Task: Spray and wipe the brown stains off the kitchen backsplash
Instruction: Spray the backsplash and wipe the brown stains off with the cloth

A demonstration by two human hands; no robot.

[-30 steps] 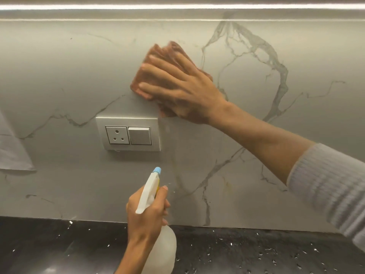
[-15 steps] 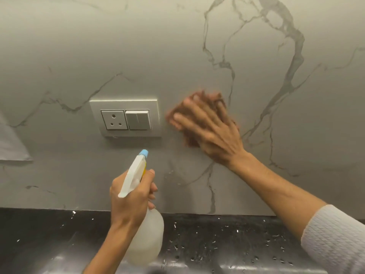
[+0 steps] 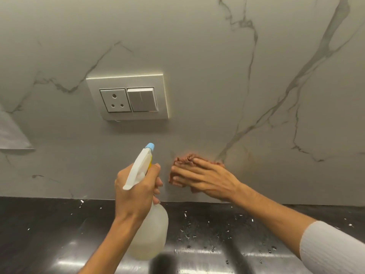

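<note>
The backsplash is grey-white marble with dark veins. My right hand presses a brown cloth flat against it, low down, just above the counter. Most of the cloth is hidden under my fingers. A faint yellowish-brown smear shows on the wall just right of the cloth. My left hand grips the neck of a translucent spray bottle with a white trigger head and blue nozzle, held upright just left of the cloth, nozzle toward the wall.
A silver socket and switch plate sits on the wall above the bottle. The black glossy countertop below carries several water droplets. A pale object juts in at the left edge.
My right hand has swept the cloth down the wall, from above the socket plate to just above the counter. The bottle stayed in my left hand; the view tilted downward.
</note>
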